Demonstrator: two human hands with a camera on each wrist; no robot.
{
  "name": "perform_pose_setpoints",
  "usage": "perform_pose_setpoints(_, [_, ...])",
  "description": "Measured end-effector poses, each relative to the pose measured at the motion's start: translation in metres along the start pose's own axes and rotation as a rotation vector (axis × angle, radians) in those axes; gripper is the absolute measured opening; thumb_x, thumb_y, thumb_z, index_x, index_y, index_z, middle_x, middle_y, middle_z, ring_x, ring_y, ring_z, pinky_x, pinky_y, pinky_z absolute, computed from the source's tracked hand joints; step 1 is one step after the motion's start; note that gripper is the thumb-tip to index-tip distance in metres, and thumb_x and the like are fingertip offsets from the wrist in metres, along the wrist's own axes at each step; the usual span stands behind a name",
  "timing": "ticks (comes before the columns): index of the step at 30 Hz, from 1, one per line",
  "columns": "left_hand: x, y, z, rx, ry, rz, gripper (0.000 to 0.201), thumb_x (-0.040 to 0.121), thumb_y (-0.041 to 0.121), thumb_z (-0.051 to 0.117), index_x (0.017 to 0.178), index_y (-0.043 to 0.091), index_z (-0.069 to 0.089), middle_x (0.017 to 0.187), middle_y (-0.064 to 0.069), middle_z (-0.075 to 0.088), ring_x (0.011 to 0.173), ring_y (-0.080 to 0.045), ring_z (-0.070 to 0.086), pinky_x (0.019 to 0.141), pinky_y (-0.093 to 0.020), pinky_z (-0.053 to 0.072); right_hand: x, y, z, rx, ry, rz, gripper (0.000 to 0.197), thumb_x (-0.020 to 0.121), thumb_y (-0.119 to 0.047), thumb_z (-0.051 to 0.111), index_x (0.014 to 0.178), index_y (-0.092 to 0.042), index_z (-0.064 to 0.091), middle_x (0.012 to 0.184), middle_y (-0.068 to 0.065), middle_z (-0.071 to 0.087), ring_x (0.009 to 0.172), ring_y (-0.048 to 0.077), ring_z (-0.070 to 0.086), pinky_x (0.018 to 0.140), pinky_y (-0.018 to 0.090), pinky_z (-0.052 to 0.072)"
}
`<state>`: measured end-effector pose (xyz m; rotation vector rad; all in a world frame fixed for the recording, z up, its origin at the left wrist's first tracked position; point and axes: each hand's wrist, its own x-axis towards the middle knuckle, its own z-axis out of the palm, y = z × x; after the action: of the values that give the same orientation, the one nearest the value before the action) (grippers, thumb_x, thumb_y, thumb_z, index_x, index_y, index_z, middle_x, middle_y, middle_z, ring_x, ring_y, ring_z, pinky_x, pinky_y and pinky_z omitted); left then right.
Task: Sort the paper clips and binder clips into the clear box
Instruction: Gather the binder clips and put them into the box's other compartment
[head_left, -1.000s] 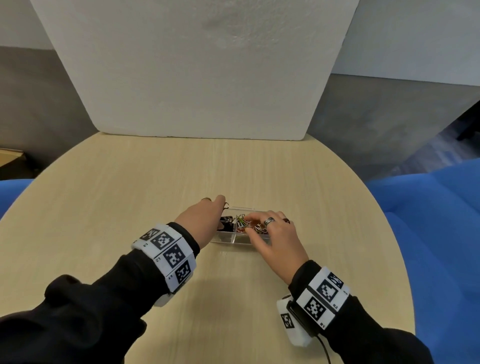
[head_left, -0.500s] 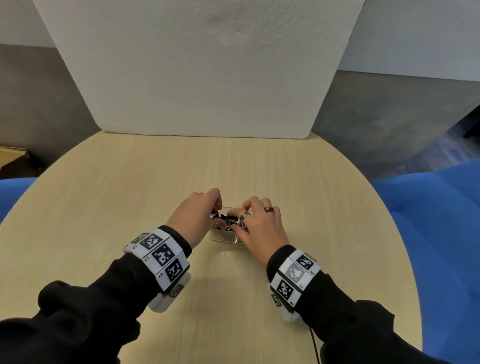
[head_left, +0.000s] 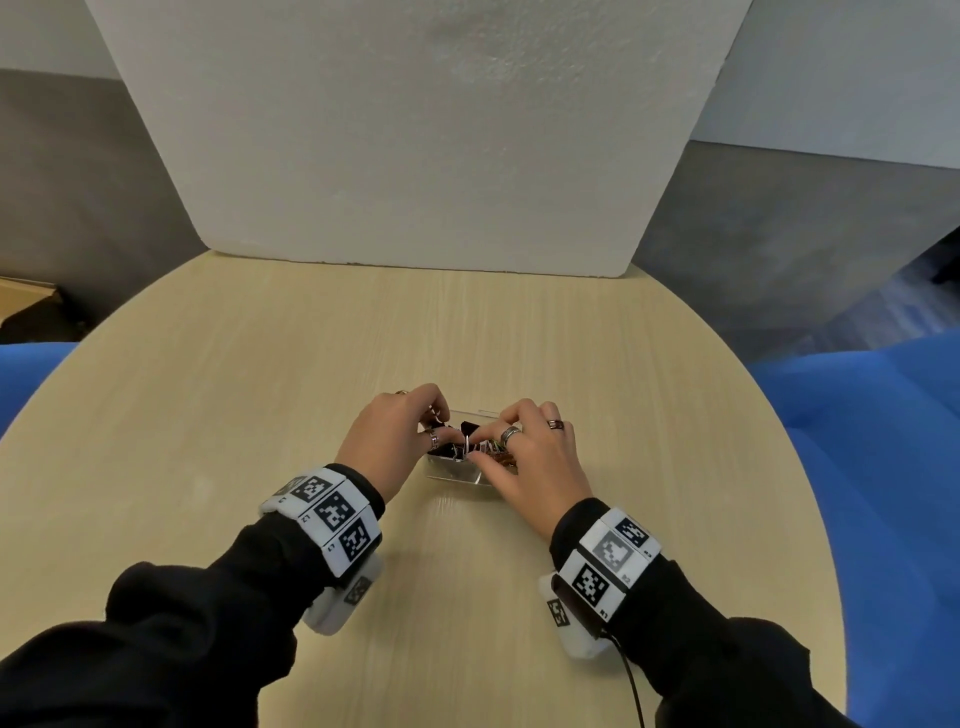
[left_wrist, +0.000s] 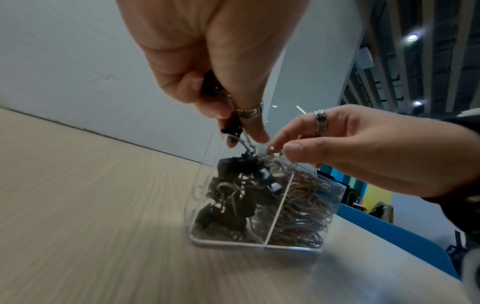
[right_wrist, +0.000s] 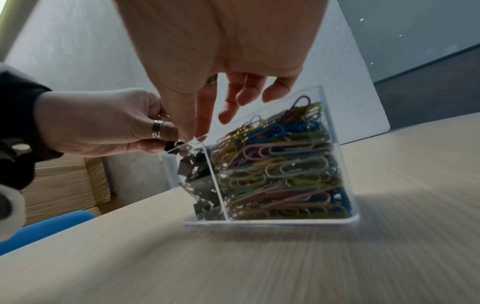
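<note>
Left hand pinches a binder clip above the clear box rim; right hand pinches its wire handle.

Both arms in black long sleeves, cuffs bunched at wrists. White band on left wrist, three black-and-white square tag markers in row; white camera pod below it with own tag. Right wrist band same style (middle tag looks greyer, washed out), white pod underneath, thin black cable trailing toward body. Left hand: patterned silver thumb ring. Right hand: two rings, one silver, one darker band.
</note>
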<state>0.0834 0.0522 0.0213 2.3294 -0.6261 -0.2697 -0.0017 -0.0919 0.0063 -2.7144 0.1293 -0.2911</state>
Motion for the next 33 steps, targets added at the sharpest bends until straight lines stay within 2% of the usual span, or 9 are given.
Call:
perform_pose_setpoints(5, [0.001,-0.004,0.000,-0.098,0.057,-0.017,0.017,0.071,0.027,0.076,0.075,0.015,0.065,0.060,0.016,0.054,0.052,0.001,0.049,0.054,-0.008,0.035,-0.006,-0.002,0.010,-0.028,0.023,-0.050,0.036,0.077,-0.052,0.044,0.094,-0.032,0.069,0.087,-0.005,0.055,0.086,0.010,0.034,0.074,0.031,0.033])
perform_pose_setpoints(8, [0.002,-0.005,0.000,-0.156,0.087,0.003,0.012,0.072,0.023,0.075,0.077,0.013,0.071,0.066,0.009,0.058,0.057,0.001,0.051,0.058,-0.005,0.036,-0.005,-0.007,0.014,-0.052,0.050,-0.052,0.035,0.076,-0.052,0.044,0.094,-0.033,0.069,0.084,-0.006,0.057,0.085,0.010,0.035,0.072,0.032,0.035])
perform_pose_setpoints(14, [-0.001,-0.004,-0.006,-0.267,0.073,-0.028,0.002,0.077,0.023,0.071,0.078,0.022,0.070,0.076,0.008,0.058,0.055,-0.005,0.048,0.058,-0.009,0.039,-0.001,-0.010,0.016,-0.027,0.122,-0.046,0.029,0.080,-0.045,0.044,0.084,-0.031,0.069,0.079,-0.011,0.063,0.083,0.009,0.037,0.070,0.029,0.022])
perform_pose_setpoints(20, [-0.002,-0.006,-0.015,-0.219,-0.050,-0.171,0.016,0.092,0.030,0.049,0.098,0.023,0.062,0.090,0.003,0.050,0.076,-0.004,0.044,0.066,-0.014,0.033,0.000,-0.012,0.004,0.112,0.107,-0.028,0.028,0.086,-0.039,0.043,0.086,-0.023,0.066,0.082,-0.007,0.067,0.082,0.012,0.050,0.070,0.027,0.021])
perform_pose_setpoints(22, [-0.006,-0.007,-0.019,-0.361,-0.116,-0.242,0.026,0.096,0.022,0.037,0.109,0.024,0.060,0.092,0.006,0.044,0.083,-0.009,0.043,0.076,-0.021,0.035,0.001,-0.013,0.001,0.136,0.021,0.010,0.023,0.089,-0.036,0.049,0.090,-0.021,0.067,0.089,-0.005,0.068,0.087,0.017,0.052,0.074,0.027,0.022])
perform_pose_setpoints(25, [-0.008,-0.008,-0.022,-0.461,-0.176,-0.255,0.040,0.095,0.007,0.029,0.120,0.025,0.054,0.088,0.005,0.038,0.080,-0.009,0.041,0.073,-0.021,0.037,0.001,-0.014,0.001,0.155,-0.019,0.040,0.013,0.087,-0.028,0.059,0.091,-0.020,0.069,0.092,-0.005,0.067,0.091,0.016,0.050,0.079,0.031,0.027])
perform_pose_setpoints(27, [-0.008,-0.008,-0.023,-0.442,-0.194,-0.218,0.043,0.093,0.001,0.033,0.125,0.023,0.052,0.093,0.005,0.039,0.082,-0.004,0.042,0.071,-0.016,0.038,0.001,-0.014,0.002,0.162,0.047,0.024,0.011,0.082,-0.028,0.066,0.089,-0.021,0.070,0.088,-0.004,0.062,0.089,0.017,0.050,0.078,0.031,0.031])
perform_pose_setpoints(30, [-0.006,-0.007,-0.023,-0.399,-0.123,-0.134,0.039,0.090,0.002,0.050,0.121,0.025,0.054,0.095,0.004,0.045,0.083,-0.005,0.049,0.073,-0.012,0.041,-0.001,-0.008,-0.002,0.116,0.101,0.062,0.032,0.078,-0.039,0.068,0.105,-0.024,0.064,0.098,-0.003,0.053,0.096,0.018,0.045,0.082,0.029,0.028])
perform_pose_setpoints(33, [-0.005,-0.005,-0.022,-0.381,-0.026,-0.084,0.032,0.079,0.004,0.067,0.103,0.023,0.060,0.088,0.003,0.054,0.080,-0.011,0.058,0.071,-0.015,0.044,-0.002,0.002,-0.012,0.000,-0.022,0.151,0.059,0.072,-0.056,0.065,0.122,-0.029,0.049,0.120,-0.004,0.043,0.112,0.017,0.034,0.087,0.031,0.025])
